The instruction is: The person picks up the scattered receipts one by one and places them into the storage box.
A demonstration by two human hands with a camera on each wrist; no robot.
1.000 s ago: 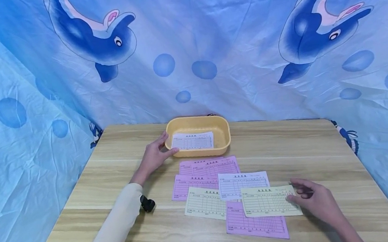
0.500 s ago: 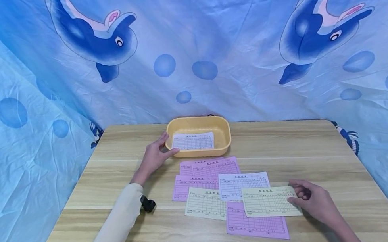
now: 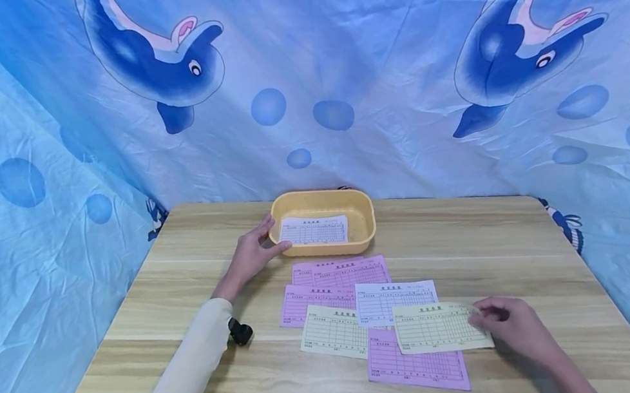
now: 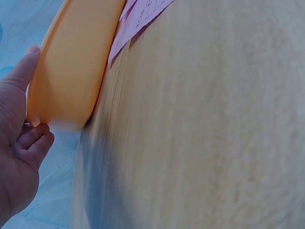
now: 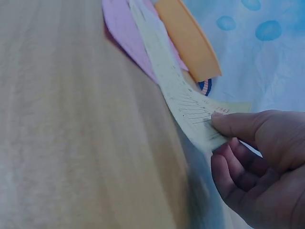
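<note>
My right hand (image 3: 510, 324) pinches the right end of a pale yellow receipt slip (image 3: 435, 328) between thumb and fingers. In the right wrist view that yellow slip (image 5: 183, 102) bends upward toward the thumb. Its left part overlaps a white slip (image 3: 393, 294) and a purple slip (image 3: 422, 366). At the back of the table, my left hand (image 3: 251, 252) holds the left end of a yellow-orange plastic basket (image 3: 367, 220), thumb at the front rim. The left wrist view has the fingers curled at the end of the basket (image 4: 76, 67). White slips (image 3: 313, 230) lie inside it.
Several purple slips (image 3: 310, 304) and another yellow slip (image 3: 330, 332) overlap on the wooden table (image 3: 278, 388) in front of the basket. A blue dolphin-print curtain (image 3: 403, 147) hangs behind the table. A small black object (image 3: 240, 331) shows by the left wrist.
The right fingers have drawn in closer on the yellow slip's end, and its right edge has shifted slightly. The left hand and basket stay in place.
</note>
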